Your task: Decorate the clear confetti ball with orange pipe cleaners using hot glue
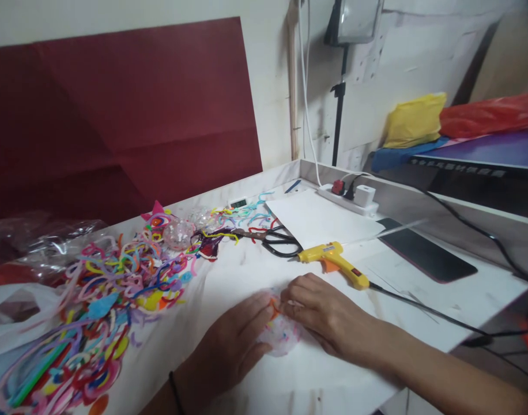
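A translucent, roundish ball with pink and blue specks (282,339) rests low over the white paper, between my two hands. My left hand (240,331) wraps its left side, fingers closed. From the right, my right hand (322,311) presses bent fingertips against the top of the same ball. Between the fingertips of both hands shows a small orange piece (274,307), partly hidden by them. Just beyond the right hand lies a yellow glue gun (339,260), nozzle pointing left. Black-handled scissors (281,242) lie behind it.
To the left spreads a heap of colourful fuzzy sticks (112,271) with plastic bags beside it. A similar clear ball (178,233) sits at its far end. At right are a phone (432,251), a power strip (348,199) and the glue gun's black cord (428,308).
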Action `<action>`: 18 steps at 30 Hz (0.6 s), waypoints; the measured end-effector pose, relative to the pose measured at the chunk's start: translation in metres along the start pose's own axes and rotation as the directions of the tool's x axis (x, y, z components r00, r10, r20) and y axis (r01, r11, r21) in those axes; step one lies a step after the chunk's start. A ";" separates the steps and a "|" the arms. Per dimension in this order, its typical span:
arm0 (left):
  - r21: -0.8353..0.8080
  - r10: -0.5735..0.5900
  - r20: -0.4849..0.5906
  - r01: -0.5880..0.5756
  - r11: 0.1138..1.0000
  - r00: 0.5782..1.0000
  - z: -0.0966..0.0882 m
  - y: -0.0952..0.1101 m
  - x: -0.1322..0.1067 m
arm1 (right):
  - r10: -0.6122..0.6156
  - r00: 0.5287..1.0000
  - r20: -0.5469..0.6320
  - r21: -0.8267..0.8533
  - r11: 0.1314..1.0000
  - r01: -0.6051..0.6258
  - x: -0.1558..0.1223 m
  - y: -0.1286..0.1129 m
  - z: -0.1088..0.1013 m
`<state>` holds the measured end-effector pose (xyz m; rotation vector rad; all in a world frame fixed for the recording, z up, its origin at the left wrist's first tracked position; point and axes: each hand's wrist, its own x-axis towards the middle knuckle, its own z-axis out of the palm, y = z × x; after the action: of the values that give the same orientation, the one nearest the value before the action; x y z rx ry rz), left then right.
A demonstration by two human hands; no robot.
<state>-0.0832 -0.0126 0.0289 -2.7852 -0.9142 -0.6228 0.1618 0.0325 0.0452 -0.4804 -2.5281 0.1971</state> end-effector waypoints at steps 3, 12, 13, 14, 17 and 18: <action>0.030 0.011 0.000 -0.011 0.999 1.000 0.000 0.001 0.000 | 0.104 0.991 -0.079 0.030 0.994 -0.102 -0.010 -0.009 0.006; 0.109 0.077 0.025 -0.079 0.991 0.997 -0.007 0.000 0.008 | 0.223 0.933 -0.283 0.011 0.973 -0.230 -0.019 -0.028 0.022; 0.113 0.082 0.027 -0.084 0.990 0.996 -0.008 0.000 0.009 | 0.236 0.929 -0.285 0.019 0.970 -0.241 -0.018 -0.032 0.022; 0.118 0.086 0.028 -0.089 0.989 0.996 -0.008 0.000 0.010 | 0.248 0.924 -0.290 0.031 0.968 -0.250 -0.016 -0.035 0.024; 0.134 0.088 0.020 -0.089 0.987 0.996 -0.005 0.000 0.010 | 0.277 0.899 -0.341 0.052 0.960 -0.276 -0.013 -0.042 0.030; 0.138 0.083 0.017 -0.085 0.987 0.996 -0.004 0.001 0.009 | 0.288 0.889 -0.357 0.051 0.956 -0.289 -0.013 -0.044 0.033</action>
<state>-0.0775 -0.0092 0.0369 -2.6902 -0.8041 -0.5105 0.1409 -0.0144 0.0217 -0.8172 -2.0895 0.1948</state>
